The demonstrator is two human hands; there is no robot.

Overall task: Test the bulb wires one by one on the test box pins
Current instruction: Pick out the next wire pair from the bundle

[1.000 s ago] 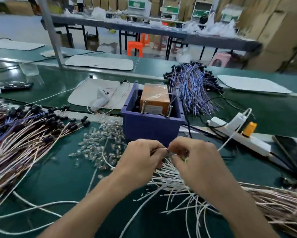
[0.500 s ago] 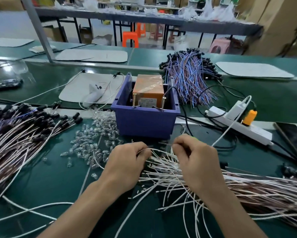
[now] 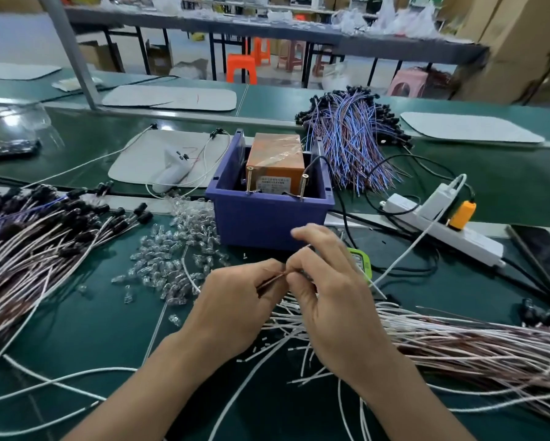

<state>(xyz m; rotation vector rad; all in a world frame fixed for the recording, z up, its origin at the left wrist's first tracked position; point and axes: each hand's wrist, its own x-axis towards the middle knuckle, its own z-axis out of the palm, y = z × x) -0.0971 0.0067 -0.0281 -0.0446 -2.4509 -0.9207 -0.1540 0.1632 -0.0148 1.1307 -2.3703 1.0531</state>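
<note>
Nearest, strewn over the green desk (image 3: pixel 92 338), a tangle of loose white wires (image 3: pixel 299 334). Just beyond, pinching one thin reddish bulb wire (image 3: pixel 272 279) from both ends: curled fingers of the left hand (image 3: pixel 232 310) on one side, thumb and fingers of the right hand (image 3: pixel 327 300) on the other. Fingertips nearly meeting, right index finger lifted clear. Wire held just in front of the near wall of the blue test box (image 3: pixel 267 221), apart from its pins.

To the right, a thick bundle of pink and white wires (image 3: pixel 474 345) running toward the hands. To the left, another bundle with black caps (image 3: pixel 44 237). Between that bundle and the box, a heap of small clear bulbs (image 3: pixel 171 256). Behind the right hand, half hidden, something small and green (image 3: pixel 361 262).

Inside the box, an orange unit (image 3: pixel 275 154) under clear film. At its near rim, two upright screw pins (image 3: pixel 250 179).

Right of the box, a white power strip (image 3: pixel 442 230) with an orange plug (image 3: pixel 461 214), then a dark phone (image 3: pixel 547 259). Farther back, a sheaf of purple and blue wires (image 3: pixel 353 141) on the right and a white mat (image 3: pixel 159 157) on the left. Beyond, orange stools (image 3: pixel 241 68) under a long bench.
</note>
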